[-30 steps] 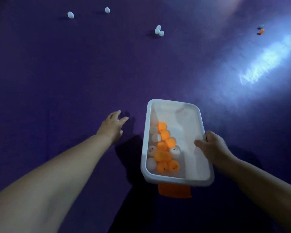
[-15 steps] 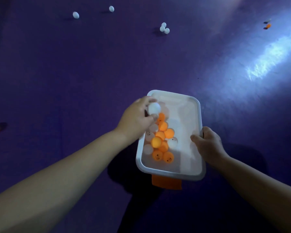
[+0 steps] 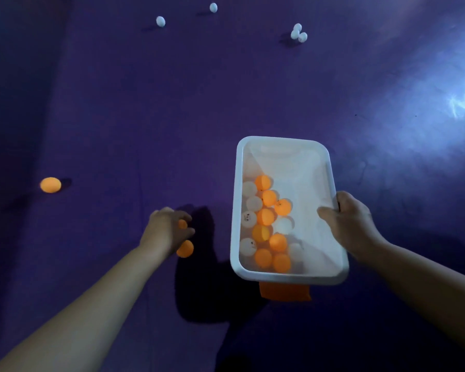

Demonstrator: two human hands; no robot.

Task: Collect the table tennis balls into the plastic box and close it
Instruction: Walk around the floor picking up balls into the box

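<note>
Left hand (image 3: 167, 233) curls round an orange ball (image 3: 182, 224); right hand (image 3: 346, 224) grips the plastic box (image 3: 236, 183). The second ball (image 3: 185, 248) beneath may slip away.

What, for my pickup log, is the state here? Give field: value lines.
left hand: fingers curled on an orange ball; second orange ball at its near edge
right hand: grips the box by its right rim
box: open, no lid on; orange flat piece under its near end
contents: mixed balls, orange and white
loose, left: lone orange ball
loose, far: two single white balls, white cluster of three
surface: purple floor
</note>
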